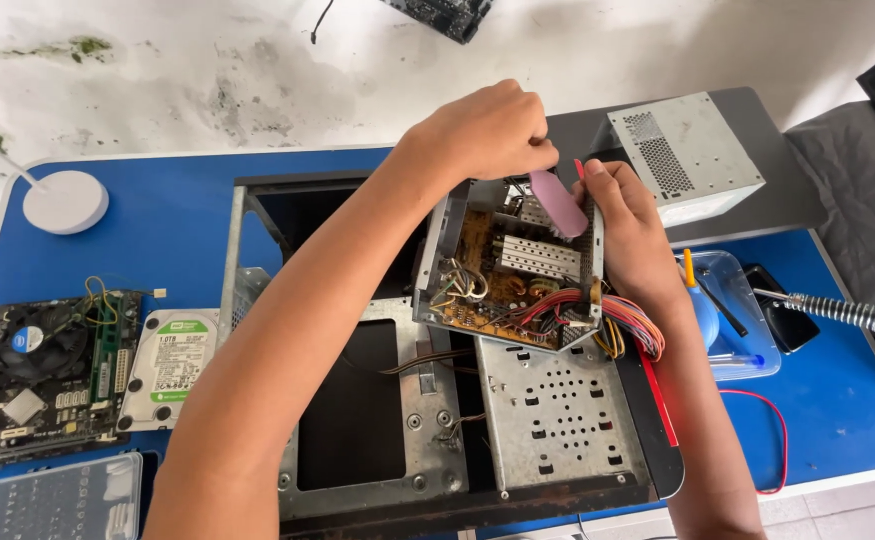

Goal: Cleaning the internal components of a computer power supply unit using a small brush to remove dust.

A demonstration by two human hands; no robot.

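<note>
Left hand [488, 130] fisted on pink brush [558, 203], right hand [626, 225] gripping open power supply [508, 265]

Both forearms reach forward and converge. The left hand [488, 130] is curled into a fist, knuckles up; the right hand [630, 225] is bent at the wrist, fingers curled inward.
</note>
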